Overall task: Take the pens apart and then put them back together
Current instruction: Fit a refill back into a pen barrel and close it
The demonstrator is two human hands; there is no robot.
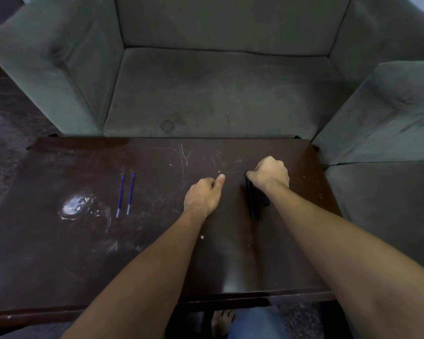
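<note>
Our right hand (271, 173) curls round the far end of a bundle of dark pen barrels (253, 204), their near ends on the desk (59, 253) under the wrist; our left hand (203, 194), near it, has fingers curled and thumb out, and we cannot tell whether it pinches anything. Well left of it lie two blue refills (125, 194), which we judge light, thin and bendable, best pinched mid-shaft; the barrels seem stiff, smooth, apt to roll.

right hand (271, 173) around dark pens (253, 204)
</note>
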